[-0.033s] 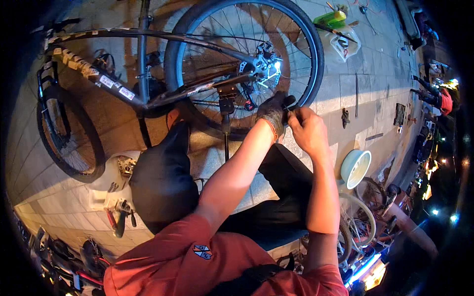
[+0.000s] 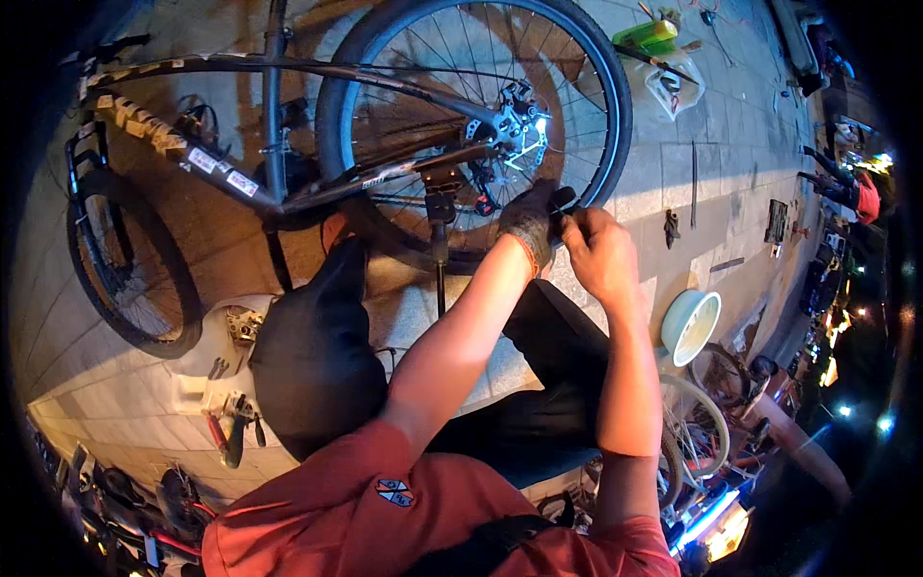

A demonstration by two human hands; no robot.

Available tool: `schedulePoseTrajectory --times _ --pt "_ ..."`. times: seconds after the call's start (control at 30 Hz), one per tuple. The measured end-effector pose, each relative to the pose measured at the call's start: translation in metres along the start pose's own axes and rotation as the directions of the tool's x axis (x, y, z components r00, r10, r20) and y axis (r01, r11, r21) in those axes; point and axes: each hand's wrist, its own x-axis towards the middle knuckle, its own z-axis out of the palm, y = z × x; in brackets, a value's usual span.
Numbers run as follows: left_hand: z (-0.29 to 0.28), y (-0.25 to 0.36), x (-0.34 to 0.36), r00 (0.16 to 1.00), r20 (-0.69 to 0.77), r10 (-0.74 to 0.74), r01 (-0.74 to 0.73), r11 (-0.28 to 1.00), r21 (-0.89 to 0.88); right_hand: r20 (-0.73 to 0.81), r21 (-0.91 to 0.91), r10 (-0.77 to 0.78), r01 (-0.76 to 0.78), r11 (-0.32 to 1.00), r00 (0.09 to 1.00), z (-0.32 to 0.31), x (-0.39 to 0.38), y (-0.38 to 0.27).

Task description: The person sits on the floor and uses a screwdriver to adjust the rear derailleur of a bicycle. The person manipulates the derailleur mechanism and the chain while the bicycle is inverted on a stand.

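A dark bicycle [image 2: 221, 173] with stickers on its frame is held on a stand [image 2: 440, 231]. At the lower right of its rear wheel [image 2: 611, 106], my left hand [image 2: 527, 221], in a dark glove, has curled fingers at the tire and rim. My bare right hand [image 2: 598, 252] is right beside it, thumb and fingers pinched at a small dark item by the rim; what exactly each hand grips is hidden. The brake disc [image 2: 519, 130] and derailleur [image 2: 481, 197] sit above and left of my hands.
A pale basin [image 2: 690, 327] lies right of my knee, tools [image 2: 231, 423] on a white tray at left. A bag with items [image 2: 668, 91], a black glove-like item [image 2: 671, 229] and other bicycles [image 2: 702, 413] are on the paving [image 2: 721, 173]. Another person in red [image 2: 865, 192] is at far right.
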Motion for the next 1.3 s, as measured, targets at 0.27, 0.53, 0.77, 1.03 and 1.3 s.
schedulePoseTrajectory --times 0.27,0.53,0.77,1.03,1.3 --pt "0.021 0.044 -0.016 0.965 -0.149 -0.214 0.210 0.977 -0.045 -0.104 0.012 -0.027 0.029 1.000 0.994 0.016 0.024 0.005" --pt "0.022 0.064 -0.023 0.962 -0.117 -0.247 0.245 0.969 -0.035 -0.067 -0.046 -0.049 0.046 0.998 0.997 0.022 0.027 0.001" --pt "-0.003 0.043 -0.014 0.996 0.087 0.029 -0.056 0.945 0.323 -0.074 -0.084 -0.114 0.108 0.991 0.991 0.023 0.026 0.000" --pt "-0.016 0.033 0.004 0.958 0.276 0.076 -0.163 0.938 0.306 -0.171 -0.264 -0.243 0.193 0.945 0.955 0.020 0.029 -0.014" --pt "-0.007 0.059 -0.009 0.902 0.430 -0.048 -0.216 0.811 0.543 0.233 0.692 0.458 -0.477 0.541 0.858 0.052 0.049 -0.013"
